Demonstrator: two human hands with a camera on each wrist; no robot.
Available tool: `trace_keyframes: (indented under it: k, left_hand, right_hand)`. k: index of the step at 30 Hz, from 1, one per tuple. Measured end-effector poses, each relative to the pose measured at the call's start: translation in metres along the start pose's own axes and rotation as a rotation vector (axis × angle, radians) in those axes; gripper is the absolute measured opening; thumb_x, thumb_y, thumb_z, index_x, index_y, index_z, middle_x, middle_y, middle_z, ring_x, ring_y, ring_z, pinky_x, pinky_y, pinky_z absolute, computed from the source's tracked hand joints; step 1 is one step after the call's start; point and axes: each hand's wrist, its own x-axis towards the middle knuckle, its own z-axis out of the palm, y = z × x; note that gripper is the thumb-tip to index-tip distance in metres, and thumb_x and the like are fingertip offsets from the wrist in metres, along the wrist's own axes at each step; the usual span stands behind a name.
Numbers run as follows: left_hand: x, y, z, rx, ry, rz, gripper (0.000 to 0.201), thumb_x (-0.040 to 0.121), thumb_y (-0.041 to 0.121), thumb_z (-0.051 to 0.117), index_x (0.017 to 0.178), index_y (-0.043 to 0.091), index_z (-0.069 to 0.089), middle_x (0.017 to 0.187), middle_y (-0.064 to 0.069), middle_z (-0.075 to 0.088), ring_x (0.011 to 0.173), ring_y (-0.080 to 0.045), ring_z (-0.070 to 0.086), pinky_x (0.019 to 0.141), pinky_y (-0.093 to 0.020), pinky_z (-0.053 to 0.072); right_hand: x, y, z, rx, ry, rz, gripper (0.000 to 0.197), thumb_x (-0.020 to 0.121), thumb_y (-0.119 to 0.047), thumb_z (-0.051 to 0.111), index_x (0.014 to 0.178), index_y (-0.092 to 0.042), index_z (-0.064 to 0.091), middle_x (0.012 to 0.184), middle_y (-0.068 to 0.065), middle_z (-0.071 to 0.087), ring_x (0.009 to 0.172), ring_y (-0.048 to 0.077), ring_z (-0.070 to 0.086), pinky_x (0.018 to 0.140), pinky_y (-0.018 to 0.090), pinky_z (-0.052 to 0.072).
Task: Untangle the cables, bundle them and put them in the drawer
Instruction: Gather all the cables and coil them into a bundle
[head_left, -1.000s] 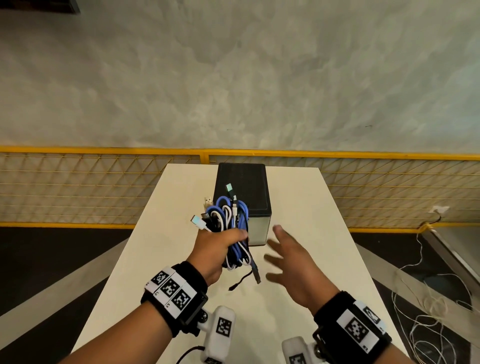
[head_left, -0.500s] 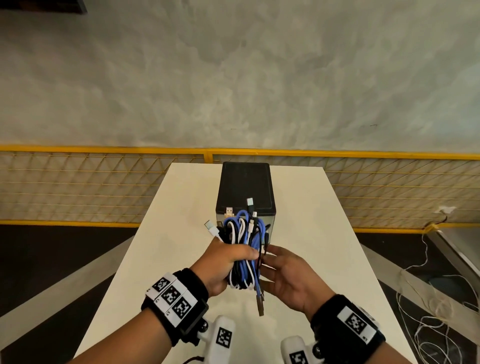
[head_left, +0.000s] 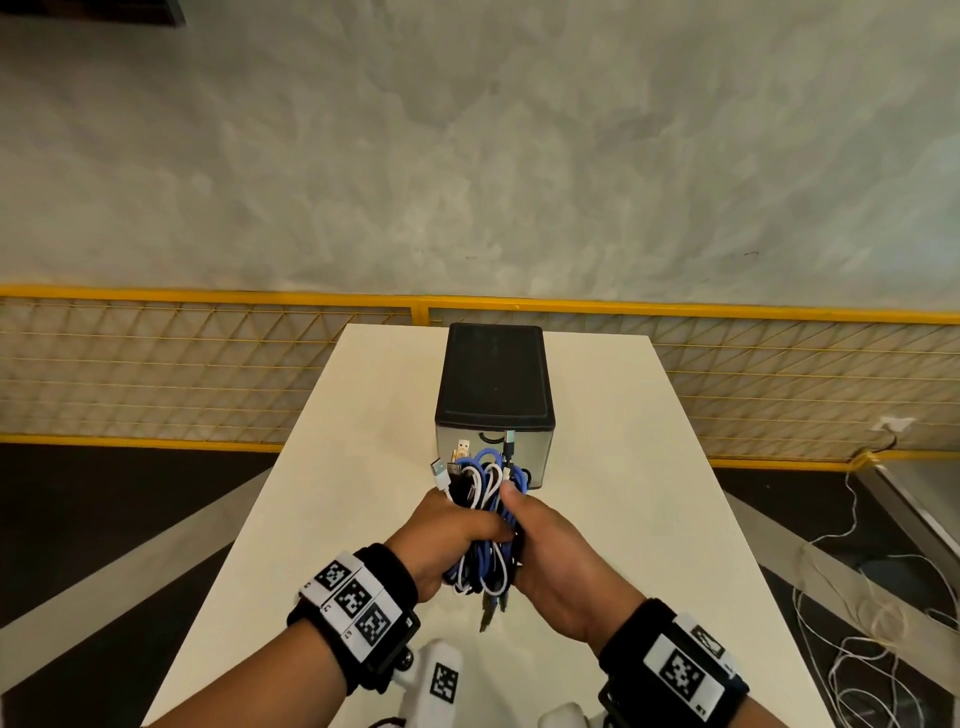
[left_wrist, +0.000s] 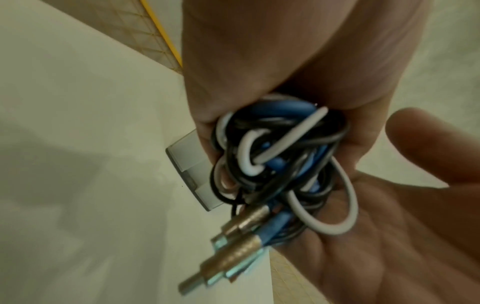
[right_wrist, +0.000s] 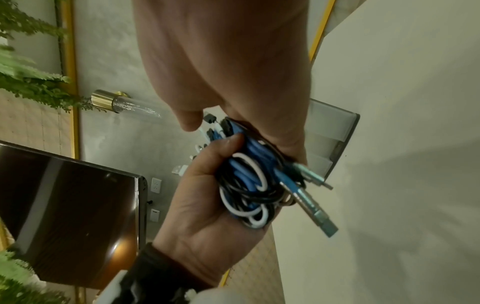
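A tangled cable bundle of blue, white and black cables is held over the white table, just in front of the drawer unit. My left hand grips it from the left, fingers curled round the loops. From the right, my right hand wraps it, thumb on top. Metal plugs stick out above and hang below. The left wrist view shows the cable bundle against the right hand's palm. In the right wrist view the cable bundle sits in the left hand. The drawer fronts look closed.
A yellow-framed mesh railing runs behind the table's far edge, with a grey wall above. Loose white wires lie on the floor at the right. A dark screen and green plants show in the right wrist view.
My right hand came in from the right with spread fingers and closed round the bundle. The left hand kept its grip and carried the bundle slightly right, in front of the drawer unit.
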Motion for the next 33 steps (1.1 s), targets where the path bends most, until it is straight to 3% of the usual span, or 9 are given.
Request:
trace_keyframes:
  k: [3, 7, 13, 16, 19, 21, 26, 30, 33]
  left_hand:
    - [-0.003, 0.001, 0.004, 0.028, -0.038, 0.024, 0.027, 0.075, -0.008, 0.072, 0.100, 0.003, 0.074, 0.095, -0.018, 0.076, 0.091, -0.031, 0.075, 0.074, -0.036, 0.058]
    - [-0.005, 0.003, 0.006, 0.067, -0.079, 0.055, 0.024, 0.072, -0.004, 0.077, 0.093, 0.009, 0.074, 0.090, -0.012, 0.077, 0.090, -0.028, 0.074, 0.080, -0.040, 0.059]
    - [0.000, 0.000, 0.010, 0.043, 0.068, 0.080, 0.026, 0.067, -0.010, 0.073, 0.088, 0.005, 0.074, 0.088, -0.018, 0.076, 0.085, -0.033, 0.074, 0.079, -0.044, 0.061]
    - [0.004, -0.004, 0.011, 0.026, 0.088, 0.089, 0.022, 0.069, -0.009, 0.067, 0.087, 0.003, 0.072, 0.083, -0.018, 0.074, 0.080, -0.031, 0.072, 0.077, -0.044, 0.060]
    - [0.002, -0.008, 0.015, -0.002, 0.109, 0.092, 0.018, 0.073, 0.002, 0.060, 0.087, 0.004, 0.071, 0.081, -0.023, 0.070, 0.081, -0.032, 0.071, 0.078, -0.052, 0.059]
    - [0.000, -0.009, 0.017, -0.016, 0.104, 0.083, 0.020, 0.076, 0.006, 0.060, 0.090, 0.009, 0.073, 0.086, -0.022, 0.073, 0.086, -0.035, 0.074, 0.079, -0.051, 0.061]
    - [-0.006, -0.008, 0.011, -0.032, 0.031, 0.066, 0.032, 0.070, -0.016, 0.056, 0.090, 0.003, 0.071, 0.080, -0.015, 0.072, 0.079, -0.026, 0.072, 0.068, -0.034, 0.057]
    - [-0.007, -0.010, 0.011, -0.032, 0.030, 0.072, 0.032, 0.069, -0.017, 0.057, 0.088, 0.004, 0.072, 0.078, -0.013, 0.071, 0.077, -0.025, 0.071, 0.068, -0.035, 0.057]
    - [-0.004, -0.011, 0.006, -0.045, 0.038, 0.064, 0.031, 0.065, -0.014, 0.059, 0.085, 0.005, 0.073, 0.078, -0.014, 0.071, 0.077, -0.027, 0.071, 0.069, -0.037, 0.057]
  right_hand:
    - [0.001, 0.002, 0.001, 0.015, -0.022, 0.002, 0.040, 0.103, -0.048, 0.037, 0.128, -0.030, 0.061, 0.120, -0.001, 0.072, 0.114, 0.018, 0.066, 0.107, 0.047, 0.046]
    - [-0.001, 0.003, -0.004, 0.151, -0.117, 0.058, 0.048, 0.100, -0.055, 0.036, 0.134, -0.029, 0.057, 0.129, 0.004, 0.067, 0.120, 0.024, 0.063, 0.108, 0.052, 0.044]
    - [-0.003, -0.004, -0.004, 0.084, -0.159, 0.039, 0.048, 0.098, -0.059, 0.035, 0.133, -0.035, 0.057, 0.130, -0.002, 0.067, 0.120, 0.021, 0.063, 0.106, 0.052, 0.046]
    - [-0.001, -0.006, -0.003, -0.045, -0.115, 0.041, 0.041, 0.099, -0.054, 0.041, 0.130, -0.034, 0.059, 0.125, -0.005, 0.069, 0.116, 0.015, 0.065, 0.103, 0.047, 0.050]
    - [0.004, -0.005, 0.006, -0.119, -0.007, -0.001, 0.034, 0.098, -0.038, 0.055, 0.128, -0.021, 0.058, 0.115, 0.001, 0.072, 0.103, 0.015, 0.071, 0.082, 0.034, 0.059]
    - [0.005, -0.004, 0.009, -0.132, 0.061, -0.033, 0.031, 0.095, -0.033, 0.061, 0.123, -0.018, 0.057, 0.108, 0.002, 0.073, 0.095, 0.014, 0.072, 0.074, 0.033, 0.059]
    - [0.010, -0.003, -0.001, -0.069, 0.060, -0.009, 0.054, 0.085, -0.034, 0.074, 0.129, -0.027, 0.044, 0.114, -0.001, 0.070, 0.102, 0.018, 0.069, 0.080, 0.049, 0.060]
    - [0.016, 0.000, -0.001, -0.074, 0.047, -0.036, 0.030, 0.090, -0.024, 0.067, 0.119, -0.022, 0.059, 0.108, 0.005, 0.075, 0.103, 0.024, 0.071, 0.086, 0.051, 0.058]
    - [0.021, 0.001, 0.002, -0.092, 0.063, -0.043, 0.030, 0.089, -0.024, 0.068, 0.119, -0.019, 0.060, 0.108, 0.007, 0.074, 0.101, 0.024, 0.071, 0.080, 0.046, 0.060]
